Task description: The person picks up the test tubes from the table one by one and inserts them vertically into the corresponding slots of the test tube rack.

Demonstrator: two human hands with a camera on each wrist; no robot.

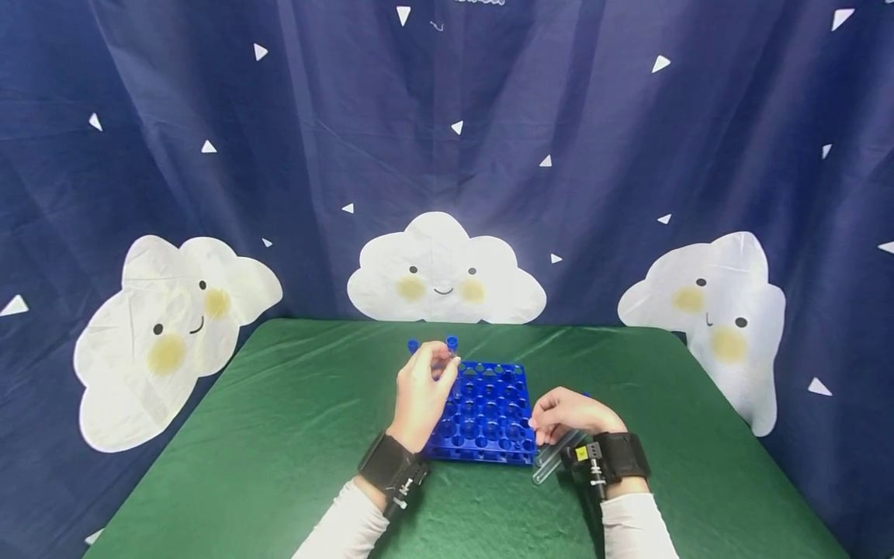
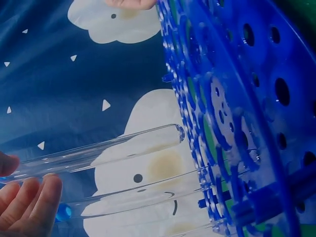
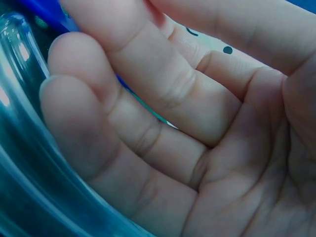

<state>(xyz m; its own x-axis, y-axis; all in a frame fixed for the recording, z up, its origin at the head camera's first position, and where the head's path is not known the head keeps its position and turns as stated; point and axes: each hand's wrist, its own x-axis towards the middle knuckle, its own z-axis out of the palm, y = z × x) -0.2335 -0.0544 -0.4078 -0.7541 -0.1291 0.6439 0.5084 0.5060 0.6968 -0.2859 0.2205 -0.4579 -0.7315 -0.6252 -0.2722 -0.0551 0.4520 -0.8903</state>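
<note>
A clear test tube [image 2: 98,150] is pinched between the curled fingers [image 2: 29,202] of the left hand [image 1: 422,392], its rounded end held just beside the blue rack [image 1: 485,415] on the green table [image 1: 279,435]. 2 blue-capped tubes [image 1: 451,341] stand beyond those fingertips. Another glass tube [image 1: 555,456] is gripped in the right hand [image 1: 569,415], its fingers [image 3: 148,123] curled and pressed together around it, beside the rack's near corner.

You have a glossy, hard blue plastic rack [image 1: 489,411] sitting on a green tablecloth [image 1: 279,435] with a soft satin sheen and fine wrinkles. The test tubes [image 2: 108,150] you hold are clear and smooth, catching bright highlights (glass or clear plastic, hard to tell). Behind hangs a matt navy cloth backdrop [image 1: 209,116] with printed white clouds.
</note>
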